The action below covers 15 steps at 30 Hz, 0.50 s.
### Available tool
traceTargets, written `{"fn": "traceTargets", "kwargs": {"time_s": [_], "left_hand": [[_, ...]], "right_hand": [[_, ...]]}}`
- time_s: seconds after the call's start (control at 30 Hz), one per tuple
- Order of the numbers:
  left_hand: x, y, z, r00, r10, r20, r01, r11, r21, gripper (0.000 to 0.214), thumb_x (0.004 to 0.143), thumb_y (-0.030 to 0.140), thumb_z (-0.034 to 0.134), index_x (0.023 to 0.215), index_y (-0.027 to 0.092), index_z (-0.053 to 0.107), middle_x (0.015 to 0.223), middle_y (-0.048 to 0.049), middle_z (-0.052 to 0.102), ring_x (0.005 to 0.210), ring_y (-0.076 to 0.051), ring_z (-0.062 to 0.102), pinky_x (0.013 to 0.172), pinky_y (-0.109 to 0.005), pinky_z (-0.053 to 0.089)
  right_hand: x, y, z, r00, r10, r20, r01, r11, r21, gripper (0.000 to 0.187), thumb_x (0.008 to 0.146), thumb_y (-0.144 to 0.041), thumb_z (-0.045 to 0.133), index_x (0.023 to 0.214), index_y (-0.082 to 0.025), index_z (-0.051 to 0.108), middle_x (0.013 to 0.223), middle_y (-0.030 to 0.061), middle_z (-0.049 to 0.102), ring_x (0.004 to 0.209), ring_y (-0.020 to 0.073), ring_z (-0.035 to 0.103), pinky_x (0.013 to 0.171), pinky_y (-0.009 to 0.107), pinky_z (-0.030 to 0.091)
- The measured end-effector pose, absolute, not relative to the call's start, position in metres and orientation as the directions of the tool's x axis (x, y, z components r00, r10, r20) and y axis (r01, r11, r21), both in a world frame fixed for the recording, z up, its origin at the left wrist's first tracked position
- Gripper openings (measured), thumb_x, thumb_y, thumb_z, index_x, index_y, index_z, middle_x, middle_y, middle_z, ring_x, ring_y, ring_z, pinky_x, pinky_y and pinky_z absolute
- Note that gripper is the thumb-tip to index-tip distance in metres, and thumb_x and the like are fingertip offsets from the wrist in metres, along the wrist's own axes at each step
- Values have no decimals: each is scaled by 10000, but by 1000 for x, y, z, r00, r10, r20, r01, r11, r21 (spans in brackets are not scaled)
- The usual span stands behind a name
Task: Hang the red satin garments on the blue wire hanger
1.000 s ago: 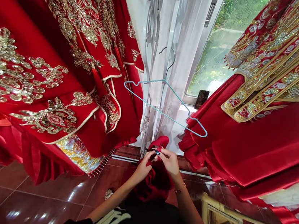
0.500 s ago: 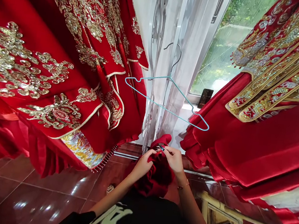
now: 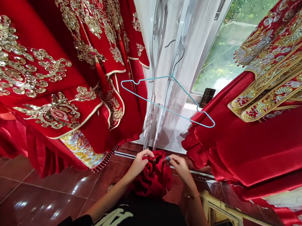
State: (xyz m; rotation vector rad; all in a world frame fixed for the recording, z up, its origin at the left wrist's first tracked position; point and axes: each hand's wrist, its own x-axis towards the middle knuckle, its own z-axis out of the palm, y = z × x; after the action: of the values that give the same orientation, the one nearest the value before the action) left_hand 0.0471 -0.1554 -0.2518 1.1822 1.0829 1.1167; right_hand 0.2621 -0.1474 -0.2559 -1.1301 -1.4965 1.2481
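A bunched dark red cloth hangs in front of my chest. My left hand is closed on its upper left edge. My right hand pinches its upper right edge, with a small blue thing at the fingertips that I cannot make out. Above the hands an empty light blue wire hanger hangs from a white ornate rack.
Red garments with gold embroidery hang at the left and right. A window with a sheer white curtain is behind, a dark phone on its sill. A wooden frame stands at the lower right on the glossy red tile floor.
Both hands have moved down and apart, spreading the top of the red cloth. The view has shifted slightly, and the hanger has swung a little.
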Motion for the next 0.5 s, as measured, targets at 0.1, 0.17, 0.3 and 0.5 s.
{"fn": "traceTargets", "kwargs": {"time_s": [0.1,0.17,0.3,0.5], "left_hand": [[49,-158,-249,116,992,-42,-61,49,997,312,511,101,430,737,173,632,801,-37,705,821,-187,673,882,-335,532],[49,-160,-247,116,992,-39,-27,43,999,315,524,91,435,742,170,648,829,-46,721,857,-197,680,922,-356,529],[46,-163,-245,111,993,-41,18,39,999,343,554,59,434,773,167,674,876,-48,737,920,-198,684,975,-361,516],[45,-165,-245,125,992,-20,4,19,1000,380,568,39,434,828,163,681,903,-46,734,939,-190,682,983,-347,518]], "right_hand": [[235,-160,-270,-292,954,72,114,110,-987,208,822,-388,666,817,-213,778,919,76,767,917,227,695,883,372,537],[224,-164,-273,-193,973,129,95,149,-984,192,823,-371,661,839,-215,773,953,82,758,952,229,685,910,382,534],[219,-164,-273,-96,986,139,83,148,-986,206,845,-351,619,900,-213,762,966,85,772,968,238,696,944,408,542],[207,-169,-283,-154,987,34,-10,32,-999,323,805,-358,637,1066,-253,796,1139,77,782,1144,289,694,1075,502,508]]}}
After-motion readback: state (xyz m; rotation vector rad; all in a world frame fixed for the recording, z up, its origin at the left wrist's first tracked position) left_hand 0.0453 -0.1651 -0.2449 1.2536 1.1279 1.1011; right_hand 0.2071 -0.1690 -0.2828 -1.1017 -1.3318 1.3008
